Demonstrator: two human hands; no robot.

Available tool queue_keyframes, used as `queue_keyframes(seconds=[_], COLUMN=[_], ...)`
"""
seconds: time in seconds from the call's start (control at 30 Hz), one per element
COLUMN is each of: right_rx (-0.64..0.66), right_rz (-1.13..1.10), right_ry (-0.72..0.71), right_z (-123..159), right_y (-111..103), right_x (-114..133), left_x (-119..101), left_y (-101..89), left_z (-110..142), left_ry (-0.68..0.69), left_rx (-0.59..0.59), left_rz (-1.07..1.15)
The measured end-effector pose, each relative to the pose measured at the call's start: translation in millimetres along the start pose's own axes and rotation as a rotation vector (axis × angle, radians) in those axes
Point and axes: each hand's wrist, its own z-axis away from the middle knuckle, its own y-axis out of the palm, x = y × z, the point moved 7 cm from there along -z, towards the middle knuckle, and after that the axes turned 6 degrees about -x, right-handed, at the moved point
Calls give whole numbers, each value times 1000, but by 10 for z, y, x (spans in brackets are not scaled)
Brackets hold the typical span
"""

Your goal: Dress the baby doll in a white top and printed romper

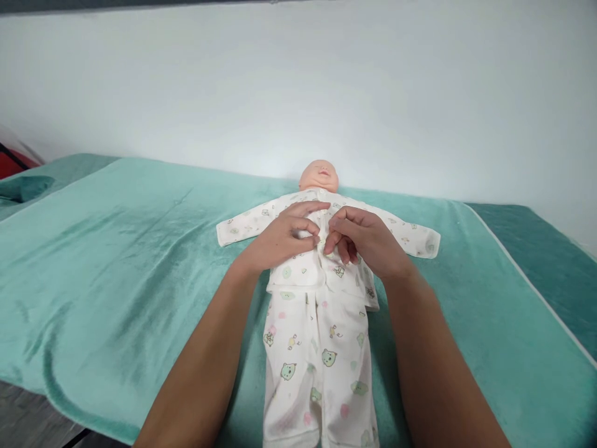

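Note:
A baby doll lies on its back on a teal blanket, head toward the wall, arms spread. It wears a white printed top and matching printed trousers. My left hand rests on the doll's chest, fingers curled and pinching the left edge of the top's front opening. My right hand sits beside it, fingers bent and pinching the right edge of the same opening. The fingertips of both hands meet at the middle of the chest.
The teal blanket covers a flat surface against a white wall. A darker teal pad shows at the right, a folded teal cloth and something red at far left. The surface's near edge drops off at bottom left.

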Motion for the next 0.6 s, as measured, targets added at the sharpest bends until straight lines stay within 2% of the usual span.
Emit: queue_keyframes(seconds=[0.6], right_rx=[-8], right_rz=[68], right_ry=[-11], right_z=[-2], right_y=[-15], right_x=[-15], left_x=[22], left_y=[1], left_z=[-9], left_ry=[-45], left_rx=[-63], left_rz=[66])
